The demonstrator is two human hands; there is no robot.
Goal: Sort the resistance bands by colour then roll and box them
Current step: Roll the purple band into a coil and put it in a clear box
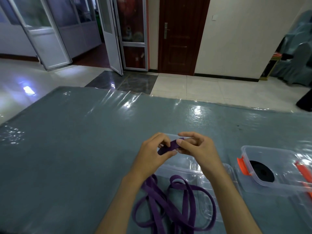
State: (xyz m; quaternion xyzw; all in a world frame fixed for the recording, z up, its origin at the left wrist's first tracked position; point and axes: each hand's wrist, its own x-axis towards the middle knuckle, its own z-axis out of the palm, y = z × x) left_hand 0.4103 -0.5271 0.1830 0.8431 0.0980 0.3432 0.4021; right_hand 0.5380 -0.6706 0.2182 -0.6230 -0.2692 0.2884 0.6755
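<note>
Rolling step under way: left hand (152,153) and right hand (194,146) pinching purple band (168,146) end above clear lid (194,168); next, wind loose loops tight.

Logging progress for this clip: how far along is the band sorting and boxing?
Done: a rolled black band sits in the clear box. In hand: left hand and right hand pinch the purple band, starting its roll. Left: most of it lies loose, unboxed.

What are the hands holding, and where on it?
Both hands, left hand and right hand, pinch one end of the purple band; the rest trails loose on the table.
</note>
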